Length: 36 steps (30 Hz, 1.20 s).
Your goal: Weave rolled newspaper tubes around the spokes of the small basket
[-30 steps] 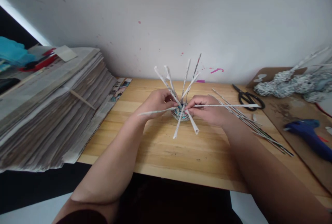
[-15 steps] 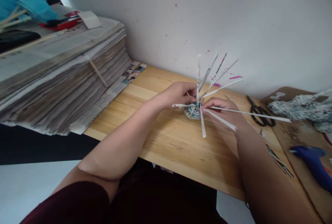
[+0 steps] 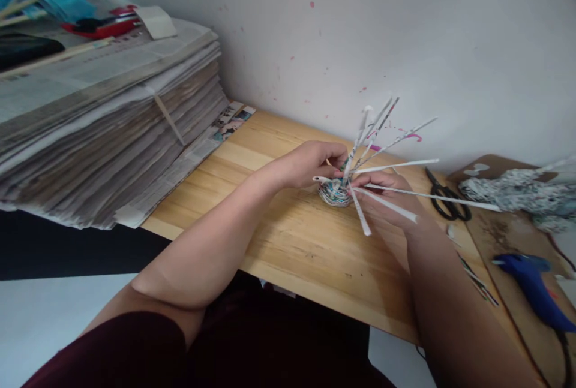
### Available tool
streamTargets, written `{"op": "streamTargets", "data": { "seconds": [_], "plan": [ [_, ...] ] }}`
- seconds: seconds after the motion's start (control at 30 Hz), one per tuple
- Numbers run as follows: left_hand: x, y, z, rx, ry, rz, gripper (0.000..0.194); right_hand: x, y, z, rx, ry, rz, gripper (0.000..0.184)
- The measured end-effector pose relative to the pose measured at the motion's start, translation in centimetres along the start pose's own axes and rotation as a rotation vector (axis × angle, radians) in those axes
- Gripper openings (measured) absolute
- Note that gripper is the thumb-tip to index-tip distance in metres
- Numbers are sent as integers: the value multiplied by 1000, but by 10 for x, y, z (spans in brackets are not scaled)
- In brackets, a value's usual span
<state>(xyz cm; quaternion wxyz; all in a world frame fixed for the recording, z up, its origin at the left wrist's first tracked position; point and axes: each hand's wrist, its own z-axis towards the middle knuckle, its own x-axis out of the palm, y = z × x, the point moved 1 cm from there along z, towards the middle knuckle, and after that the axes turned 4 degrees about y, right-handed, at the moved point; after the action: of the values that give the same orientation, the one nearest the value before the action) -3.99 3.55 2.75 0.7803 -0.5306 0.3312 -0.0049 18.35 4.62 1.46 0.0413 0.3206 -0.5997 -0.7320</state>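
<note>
A small round basket woven from rolled paper [image 3: 333, 193] stands on the wooden table [image 3: 288, 238]. Several pale paper tubes [image 3: 396, 139] fan out from its rim, upward and to the right. My left hand [image 3: 317, 163] is closed at the far left side of the rim, thumb and fingers pinching the basket's edge. Against the right side my right hand [image 3: 382, 187] is closed with its fingertips at the base of the tubes. Two tubes cross in front of this hand and partly hide it.
On the left rises a tall stack of newspapers [image 3: 171, 112] with a red stapler-like tool [image 3: 101, 28] on top. To the right lie black scissors [image 3: 445, 196], thin strips [image 3: 477, 277], a blue glue gun [image 3: 531, 289] and a bundle of crumpled paper pieces [image 3: 517, 193] on brown board. A wall closes off the back.
The paper tubes have swung to the right, and the basket appears slightly turned. Both hands stay at its rim. The whole view has shifted a little.
</note>
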Motion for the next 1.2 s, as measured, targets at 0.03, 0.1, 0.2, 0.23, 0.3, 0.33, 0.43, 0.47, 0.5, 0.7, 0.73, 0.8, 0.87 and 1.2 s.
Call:
{"op": "streamTargets", "data": {
  "seconds": [0.03, 0.1, 0.2, 0.23, 0.3, 0.33, 0.43, 0.47, 0.5, 0.7, 0.73, 0.8, 0.87, 1.2],
  "plan": [
    [0, 0, 0, 2, 0, 1, 1, 0, -1, 0, -2, -2, -9, 19],
    [0, 0, -1, -11, -10, 9, 2, -1, -1, 0, 6, 10, -5, 19],
    [-1, -1, -2, -65, 1, 41, 2, 0, 0, -1, 24, 33, 28, 17],
    [-2, -2, -3, -76, -3, 54, 2, 0, 0, -1, 27, 38, 27, 15],
    [-3, -4, -3, -101, 9, 79, 4, 1, 0, -1, 23, 37, -5, 13],
    [-3, -5, -3, -110, 11, 87, 4, 1, 0, -1, 19, 36, -26, 13],
    [-4, -5, -4, -121, 40, 52, 6, 3, 0, -2, -9, 37, -69, 11],
    [-4, -4, -4, -129, 52, 45, 7, 3, 0, -2, -18, 38, -78, 11],
    [-3, -3, -4, -143, 55, 37, 9, 3, 1, -2, -23, 42, -86, 10],
    [1, -2, -3, -295, 42, -44, 13, 2, 10, -3, -64, 87, -152, 7],
    [1, -3, -3, -314, 47, -62, 15, 2, 10, -3, -75, 87, -171, 7],
    [2, -5, -3, -336, 50, -71, 17, 2, 10, -3, -88, 94, -201, 6],
    [2, -8, -4, -331, 51, -41, 19, 3, 10, -3, -99, 98, -220, 7],
    [-4, -7, -6, -205, 114, 31, 18, 3, 8, -5, -77, 101, -212, 15]
  ]
}}
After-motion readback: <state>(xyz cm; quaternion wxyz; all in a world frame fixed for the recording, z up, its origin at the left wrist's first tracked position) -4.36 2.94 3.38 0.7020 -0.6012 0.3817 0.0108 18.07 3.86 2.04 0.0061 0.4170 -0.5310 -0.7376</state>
